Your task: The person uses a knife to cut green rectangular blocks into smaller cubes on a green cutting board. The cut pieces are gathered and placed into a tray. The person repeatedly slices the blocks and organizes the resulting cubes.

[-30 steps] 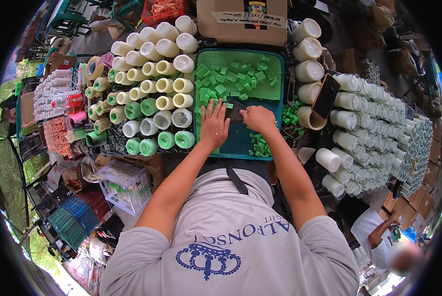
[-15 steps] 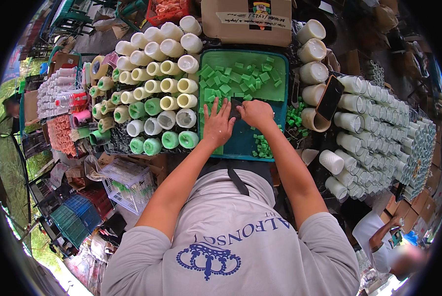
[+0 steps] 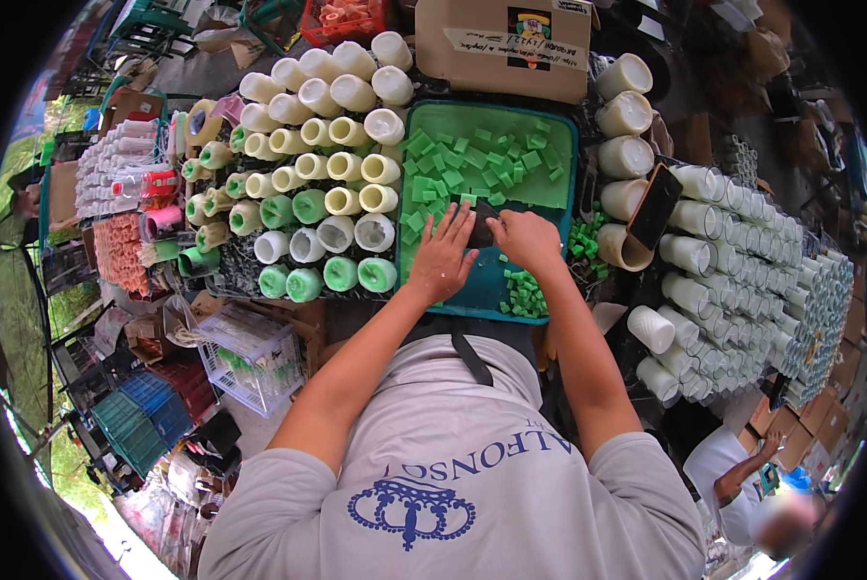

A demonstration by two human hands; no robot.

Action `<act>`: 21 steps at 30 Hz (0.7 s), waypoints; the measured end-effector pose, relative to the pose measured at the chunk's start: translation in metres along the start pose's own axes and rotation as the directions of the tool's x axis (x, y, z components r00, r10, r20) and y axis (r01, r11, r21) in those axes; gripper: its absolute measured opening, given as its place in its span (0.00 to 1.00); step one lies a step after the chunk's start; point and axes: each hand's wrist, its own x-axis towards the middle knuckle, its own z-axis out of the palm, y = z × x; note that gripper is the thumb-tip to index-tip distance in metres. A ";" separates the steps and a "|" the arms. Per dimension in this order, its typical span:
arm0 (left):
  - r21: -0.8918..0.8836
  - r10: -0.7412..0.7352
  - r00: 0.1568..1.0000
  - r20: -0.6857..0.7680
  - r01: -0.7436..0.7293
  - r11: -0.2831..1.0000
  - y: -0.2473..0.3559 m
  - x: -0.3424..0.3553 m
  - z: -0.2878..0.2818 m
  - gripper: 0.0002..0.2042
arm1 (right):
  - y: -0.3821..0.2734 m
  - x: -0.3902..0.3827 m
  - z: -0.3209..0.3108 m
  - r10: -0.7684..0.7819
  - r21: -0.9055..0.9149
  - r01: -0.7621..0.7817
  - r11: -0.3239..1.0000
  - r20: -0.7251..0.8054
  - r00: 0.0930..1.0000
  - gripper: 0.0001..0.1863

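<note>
In the middle of my view a teal tray (image 3: 479, 286) holds a green, wax-like sheet (image 3: 544, 191) and many loose green blocks (image 3: 494, 164). My left hand (image 3: 441, 259) lies flat over the left part of the tray, fingers stretched forward, fingertips beside the blade. My right hand (image 3: 526, 240) is closed around a dark, flat blade (image 3: 485, 224), a knife or scraper whose handle is hidden in the fist. The blade sits at the near edge of the blocks, between my two hands. Near the tray's right front corner lies a heap of smaller green cubes (image 3: 523, 294).
Rows of white, cream and green candles (image 3: 337, 233) stand left of the tray. To the right are large pale candles (image 3: 625, 155), a phone (image 3: 655, 205), and many glasses with white filling (image 3: 690, 251). A cardboard box (image 3: 501, 43) stands behind; another person (image 3: 733, 483) is at far right.
The whole scene has shifted slightly right in view. My right hand has drawn slightly nearer to me, and more of the dark blade shows. My left hand stays flat over the tray.
</note>
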 end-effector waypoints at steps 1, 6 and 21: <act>-0.016 0.028 1.000 -0.004 -0.028 0.999 0.004 0.004 -0.002 0.36 | 0.003 -0.007 -0.006 0.024 0.046 -0.024 0.999 -0.001 1.000 0.24; 0.106 0.206 0.978 -0.023 -0.203 0.973 0.025 0.055 -0.018 0.42 | 0.003 -0.030 -0.036 0.182 0.163 -0.157 0.974 -0.150 0.972 0.25; 0.013 0.095 0.985 -0.146 -0.094 0.995 -0.020 0.094 -0.027 0.33 | 0.023 -0.075 0.010 0.201 0.093 -0.203 0.975 0.022 0.979 0.20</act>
